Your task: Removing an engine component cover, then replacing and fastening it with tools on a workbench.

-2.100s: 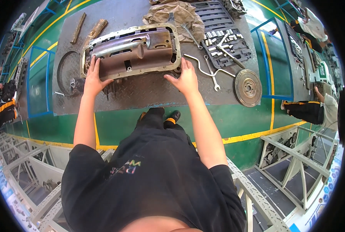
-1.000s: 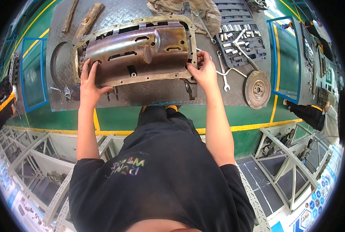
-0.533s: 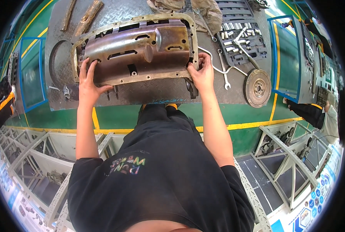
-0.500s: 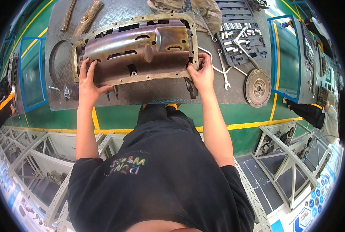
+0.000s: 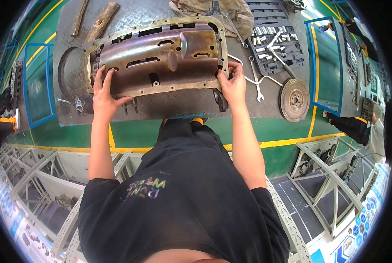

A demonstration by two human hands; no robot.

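Note:
Both my hands grip an engine oil pan (image 5: 161, 59), a long metal tray with a flanged rim, bolt holes and a brown slotted plate inside. My left hand (image 5: 106, 94) curls its fingers over the near left edge, its thumb pointing right below the rim. At the near right corner, my right hand (image 5: 233, 85) pinches the flange, with the thumb inside and the fingers outside. Under the pan's near side, dark metal parts stick out (image 5: 221, 100). Its underside is hidden.
On the metal-topped table (image 5: 161, 107) lie a round flywheel (image 5: 295, 100), a socket set (image 5: 275, 50), a combination wrench (image 5: 256, 81), a bent white-metal rod (image 5: 266, 79), a cloth (image 5: 237, 13) and wooden sticks (image 5: 101, 22). A ring gear (image 5: 66, 72) shows at left. People stand at both sides.
The view has shifted slightly, so the table and pan sit a little further right. My hands keep the same hold on the pan.

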